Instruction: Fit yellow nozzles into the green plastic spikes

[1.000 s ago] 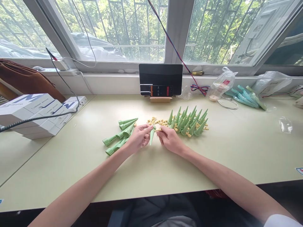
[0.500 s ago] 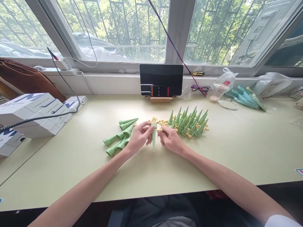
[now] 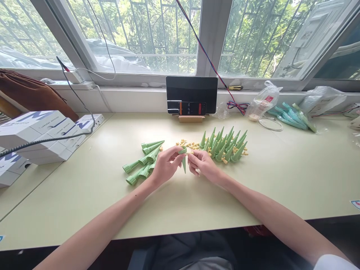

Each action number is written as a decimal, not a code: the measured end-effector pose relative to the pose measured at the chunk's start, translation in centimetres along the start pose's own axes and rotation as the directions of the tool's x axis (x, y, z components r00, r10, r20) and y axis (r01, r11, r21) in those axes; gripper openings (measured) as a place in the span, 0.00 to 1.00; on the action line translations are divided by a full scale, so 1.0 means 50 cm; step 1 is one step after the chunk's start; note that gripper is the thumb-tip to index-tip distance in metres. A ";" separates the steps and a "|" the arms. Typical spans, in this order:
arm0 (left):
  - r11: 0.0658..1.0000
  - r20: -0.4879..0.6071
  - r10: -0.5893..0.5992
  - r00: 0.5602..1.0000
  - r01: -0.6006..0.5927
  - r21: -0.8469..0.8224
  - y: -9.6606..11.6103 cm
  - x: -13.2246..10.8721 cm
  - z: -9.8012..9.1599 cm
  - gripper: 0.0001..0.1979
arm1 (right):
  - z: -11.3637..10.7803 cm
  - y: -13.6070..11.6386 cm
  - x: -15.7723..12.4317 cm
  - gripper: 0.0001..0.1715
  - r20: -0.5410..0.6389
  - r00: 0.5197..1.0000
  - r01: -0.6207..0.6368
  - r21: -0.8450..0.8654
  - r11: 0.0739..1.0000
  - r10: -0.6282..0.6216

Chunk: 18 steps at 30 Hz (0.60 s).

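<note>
My left hand (image 3: 165, 166) pinches the wide top of a green plastic cone (image 3: 183, 160), whose tip points down toward the table. My right hand (image 3: 203, 165) is closed beside it, its fingertips pressing a small yellow piece (image 3: 191, 152) against the cone's top. Left of my hands lies a pile of several green cones (image 3: 142, 162) on their sides. To the right stands a cluster of upright green cones with yellow pieces (image 3: 225, 146). Loose small yellow pieces (image 3: 188, 144) lie just beyond my hands.
A dark tablet (image 3: 191, 93) and a phone (image 3: 191, 108) lean on a wooden stand at the back. White boxes (image 3: 42, 135) with a black cable stand at the left. Plastic bags (image 3: 264, 100) and teal cones (image 3: 292, 117) lie at the back right. The table's front edge (image 3: 180, 232) is near me.
The cone has been turned from tilted to tip-down and lifted slightly between my hands. The right hand's fingers have closed in on the cone's top with the yellow piece.
</note>
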<state>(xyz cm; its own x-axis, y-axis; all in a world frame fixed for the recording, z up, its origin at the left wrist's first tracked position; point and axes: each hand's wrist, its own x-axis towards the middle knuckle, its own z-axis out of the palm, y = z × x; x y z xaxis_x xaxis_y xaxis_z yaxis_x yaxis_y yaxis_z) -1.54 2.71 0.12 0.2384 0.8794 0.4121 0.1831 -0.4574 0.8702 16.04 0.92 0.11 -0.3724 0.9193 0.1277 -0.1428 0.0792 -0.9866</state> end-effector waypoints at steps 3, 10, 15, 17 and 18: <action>0.998 0.037 -0.043 0.998 0.045 -0.054 0.003 0.003 0.001 0.10 | -0.002 0.011 0.002 0.22 -0.009 1.000 0.024 -0.035 0.999 -0.024; 0.926 0.168 -0.214 0.962 0.254 -0.279 0.018 0.016 -0.002 0.15 | -0.006 0.019 0.000 0.16 -0.038 0.991 0.109 -0.330 0.938 -0.129; 0.652 0.398 -0.477 0.784 0.619 -0.437 0.012 0.026 -0.014 0.19 | -0.008 0.021 0.000 0.15 -0.014 0.972 0.195 -0.507 0.840 -0.235; 0.620 0.418 -0.488 0.766 0.641 -0.452 0.008 0.027 -0.016 0.19 | -0.010 0.025 0.003 0.15 -0.004 0.965 0.220 -0.532 0.818 -0.262; 0.620 0.416 -0.485 0.769 0.638 -0.456 0.006 0.027 -0.016 0.18 | -0.012 0.027 0.004 0.15 -0.005 0.961 0.229 -0.539 0.810 -0.275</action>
<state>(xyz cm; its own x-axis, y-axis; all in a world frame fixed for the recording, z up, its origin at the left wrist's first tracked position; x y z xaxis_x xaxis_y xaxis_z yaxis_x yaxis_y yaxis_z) -1.92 3.85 1.17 0.4913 0.8434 -0.2176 -0.1693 0.3375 0.9260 16.30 1.44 -1.26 -0.3142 0.8638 0.3939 0.2936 0.4830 -0.8249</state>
